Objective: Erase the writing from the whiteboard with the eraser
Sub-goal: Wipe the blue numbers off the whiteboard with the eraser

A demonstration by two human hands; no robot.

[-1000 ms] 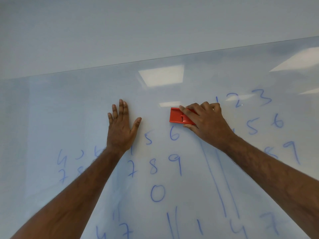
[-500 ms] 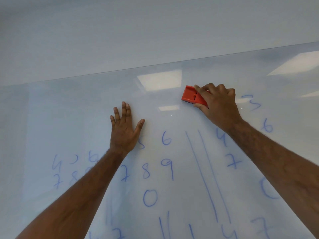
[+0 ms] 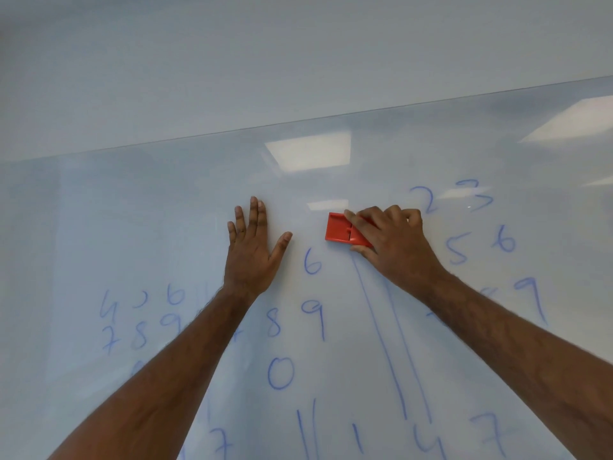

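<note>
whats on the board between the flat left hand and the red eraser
In the head view, the whiteboard between the flat left hand and the red rectangular eraser is bare, wiped surface. A blue handwritten 6 sits just below that gap.

Blue handwritten digits on the whiteboard, upper right 2, 3 over 5, 6 and a 9, centre 6, then 8, 9, then 0, lower left 4, 6 over 7, 8, 9, bottom edge 7, 1, 4, 7
</note>
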